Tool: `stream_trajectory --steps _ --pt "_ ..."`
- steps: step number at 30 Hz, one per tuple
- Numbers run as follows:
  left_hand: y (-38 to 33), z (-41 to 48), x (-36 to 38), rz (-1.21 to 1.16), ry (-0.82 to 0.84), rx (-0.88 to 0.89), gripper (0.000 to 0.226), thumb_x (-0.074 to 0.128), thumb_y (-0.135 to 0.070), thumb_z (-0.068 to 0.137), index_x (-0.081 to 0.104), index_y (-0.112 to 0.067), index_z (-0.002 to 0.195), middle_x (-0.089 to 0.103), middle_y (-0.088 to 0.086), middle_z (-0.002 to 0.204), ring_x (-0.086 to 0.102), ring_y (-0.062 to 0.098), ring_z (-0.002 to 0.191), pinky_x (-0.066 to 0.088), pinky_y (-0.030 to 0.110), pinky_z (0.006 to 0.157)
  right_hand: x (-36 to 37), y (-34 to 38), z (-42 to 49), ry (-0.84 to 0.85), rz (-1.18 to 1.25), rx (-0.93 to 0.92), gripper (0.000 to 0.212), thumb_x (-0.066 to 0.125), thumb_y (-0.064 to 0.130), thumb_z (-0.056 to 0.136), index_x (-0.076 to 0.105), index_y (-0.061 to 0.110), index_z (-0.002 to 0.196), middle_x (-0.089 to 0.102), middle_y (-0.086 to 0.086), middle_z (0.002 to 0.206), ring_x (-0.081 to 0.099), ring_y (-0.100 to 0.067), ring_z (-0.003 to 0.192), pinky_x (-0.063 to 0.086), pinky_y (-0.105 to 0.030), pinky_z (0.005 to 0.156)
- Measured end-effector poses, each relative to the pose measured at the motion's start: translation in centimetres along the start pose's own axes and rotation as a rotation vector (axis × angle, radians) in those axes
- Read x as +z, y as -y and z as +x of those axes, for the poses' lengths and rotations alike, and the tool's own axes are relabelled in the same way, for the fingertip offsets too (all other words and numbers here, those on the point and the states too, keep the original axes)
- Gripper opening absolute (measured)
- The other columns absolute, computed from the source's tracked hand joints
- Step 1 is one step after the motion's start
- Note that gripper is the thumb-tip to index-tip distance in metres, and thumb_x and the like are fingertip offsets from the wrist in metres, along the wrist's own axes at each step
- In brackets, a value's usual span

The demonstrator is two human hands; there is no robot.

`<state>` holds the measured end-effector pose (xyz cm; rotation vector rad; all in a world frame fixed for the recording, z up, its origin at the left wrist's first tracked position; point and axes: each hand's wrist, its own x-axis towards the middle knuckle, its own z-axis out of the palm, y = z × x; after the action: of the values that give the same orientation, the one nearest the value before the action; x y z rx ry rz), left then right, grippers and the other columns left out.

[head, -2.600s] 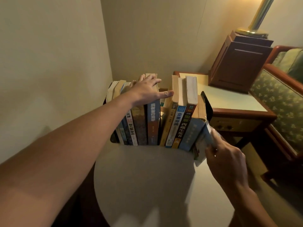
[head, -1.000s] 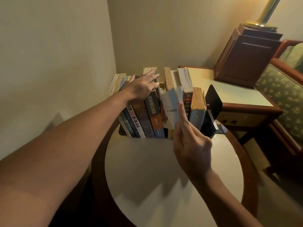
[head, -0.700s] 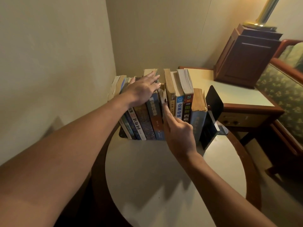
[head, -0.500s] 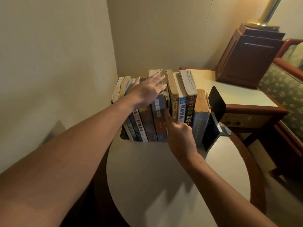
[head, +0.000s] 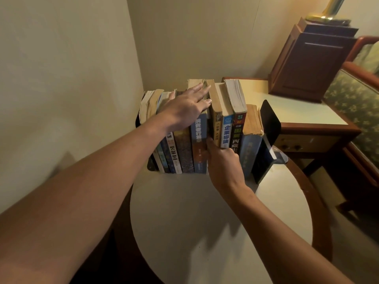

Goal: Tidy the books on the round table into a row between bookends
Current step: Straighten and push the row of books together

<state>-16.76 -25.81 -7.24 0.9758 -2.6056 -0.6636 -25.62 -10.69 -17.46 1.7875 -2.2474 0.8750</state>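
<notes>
Lamp (head: 326, 13) cropped by top edge, armchair (head: 356, 103) cropped right, left bookend (head: 151, 165) mostly hidden behind books (head: 184, 148)

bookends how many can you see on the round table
2. The right bookend stands at the row's right end; the left bookend is mostly hidden behind the books at the left end.

A wooden box (head: 311, 64) sits on a side table (head: 297, 112) beside an armchair (head: 357, 99)
</notes>
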Motion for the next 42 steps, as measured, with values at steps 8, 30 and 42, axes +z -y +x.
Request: stream_trajectory --steps 8,30,42 --pt "0.5 0.3 0.1 -0.008 0.001 -0.011 0.062 0.021 -0.057 0.097 0.018 -0.04 0.157 0.004 -0.019 0.165 0.008 0.006 0.152 -0.007 0.053 0.123 -4.1 -6.0 -4.6 -0.385 -0.179 0.116 0.028 0.066 0.01 0.092 0.067 0.004 0.119 0.06 -0.016 0.108 0.057 -0.032 0.097 0.055 -0.043 0.072" --pt "2.7 -1.3 -1.0 -0.026 -0.023 -0.026 0.058 0.025 -0.048 0.102 0.022 -0.031 0.157 0.009 -0.011 0.166 0.01 0.012 0.153 -0.005 0.05 0.124 -5.9 -10.7 -4.2 -0.008 -0.124 0.1 0.053 0.068 -0.002 0.088 0.058 0.011 0.138 0.074 -0.02 0.105 0.073 -0.037 0.087 0.063 -0.048 0.066" --pt "2.5 -1.3 -1.1 -0.011 -0.024 -0.034 0.058 0.024 -0.048 0.102 0.021 -0.031 0.158 0.008 -0.01 0.167 0.01 0.013 0.153 -0.003 0.052 0.124 -10.7 -6.8 -7.3 0.29 -0.067 -0.038 0.044 0.066 0.01 0.091 0.062 0.022 0.133 0.077 -0.005 0.096 0.069 -0.009 0.069 0.052 -0.015 0.055"
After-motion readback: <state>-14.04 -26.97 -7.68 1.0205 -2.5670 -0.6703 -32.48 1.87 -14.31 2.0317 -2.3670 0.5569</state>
